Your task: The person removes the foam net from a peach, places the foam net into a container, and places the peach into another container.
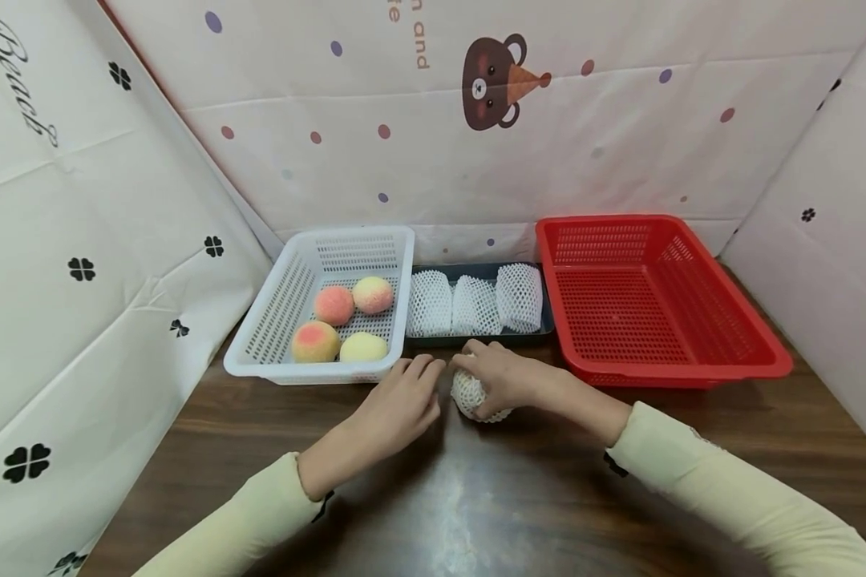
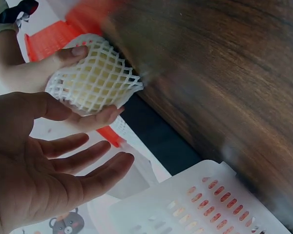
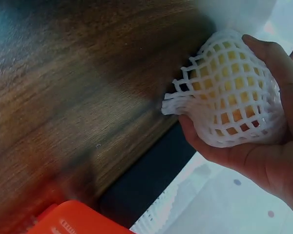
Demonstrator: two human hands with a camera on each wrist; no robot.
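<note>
A peach in a white foam net sleeve (image 3: 229,92) is held by my right hand (image 1: 501,375), thumb and fingers curled round its sides. Yellow and some orange skin shows through the mesh in the right wrist view. My left hand (image 1: 397,405) is just left of it, apart from the fruit. In the left wrist view that hand (image 2: 53,161) has loosely bent, spread fingers with nothing between them. Several loose peaches (image 1: 316,342) lie in the white basket (image 1: 260,370) at the left. More foam net sleeves (image 1: 476,306) lie in the dark tray (image 1: 447,341) behind my hands.
At the right, beside the tray, stands a red plastic basket (image 1: 664,373). The brown wooden table (image 1: 462,513) runs under everything. Printed white sheets (image 1: 332,176) form walls at the back and both sides.
</note>
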